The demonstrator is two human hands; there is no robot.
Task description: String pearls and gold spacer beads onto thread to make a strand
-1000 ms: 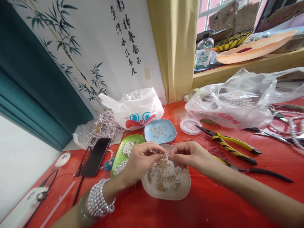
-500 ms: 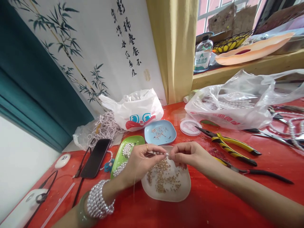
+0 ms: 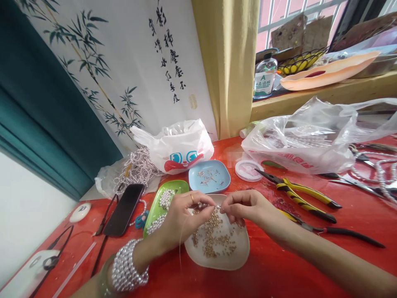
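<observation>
Daylight comes in from the window [image 3: 279, 16] at one o'clock, soft and bright, and slightly washes out the panes. It leaves a pale sheen on the glossy red table [image 3: 273, 269] toward twelve o'clock and white glare on the clear plastic bag [image 3: 310, 140] at two. My left hand [image 3: 182, 215] and right hand [image 3: 245, 207] cast only faint, soft shadows onto the white tray [image 3: 242, 252]. The centre is sharp, yet the bead strand [image 3: 208, 205] I pinch is too fine to resolve. At nine o'clock the teal drape [image 3: 37, 107] is dimmer, and straight lines bow and lean at the edges.
</observation>
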